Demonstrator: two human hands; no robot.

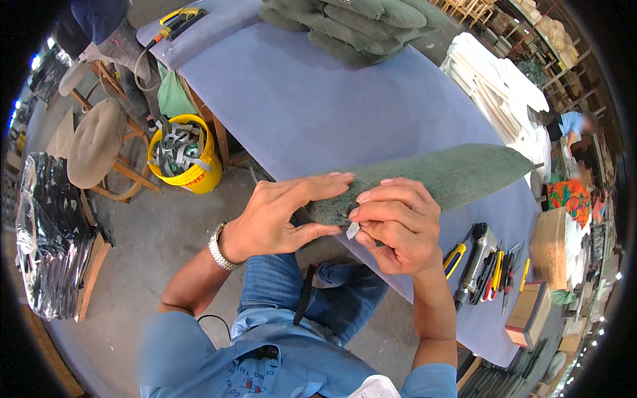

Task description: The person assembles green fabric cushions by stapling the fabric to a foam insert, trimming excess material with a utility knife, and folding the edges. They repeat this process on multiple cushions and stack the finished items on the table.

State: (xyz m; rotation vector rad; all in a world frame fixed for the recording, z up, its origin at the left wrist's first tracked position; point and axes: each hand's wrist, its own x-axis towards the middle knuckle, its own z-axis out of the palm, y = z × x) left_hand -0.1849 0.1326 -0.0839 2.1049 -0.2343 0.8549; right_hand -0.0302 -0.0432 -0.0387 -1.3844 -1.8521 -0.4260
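A dark green fabric cushion [458,176], long and seen edge-on, lies across the near part of the blue-covered table [371,109]. My left hand [272,215] grips the cushion's near left end, thumb below and fingers on top. At that same end my right hand [401,229] is closed, its fingertips pinching a small whitish piece [353,230] against the cushion's edge. Whether this piece is a tag or a zipper part is too small to tell. A metal-banded watch [217,249] sits on my left wrist.
Stacked green cushions [358,30] fill the table's far end. Cutters, pliers and a metal-bodied power tool [479,262] lie at right, near a small wooden box [529,315]. On the floor stand a yellow bucket of strap scraps [211,176], a round-seated stool [99,142] and a plastic-wrapped stack [50,239].
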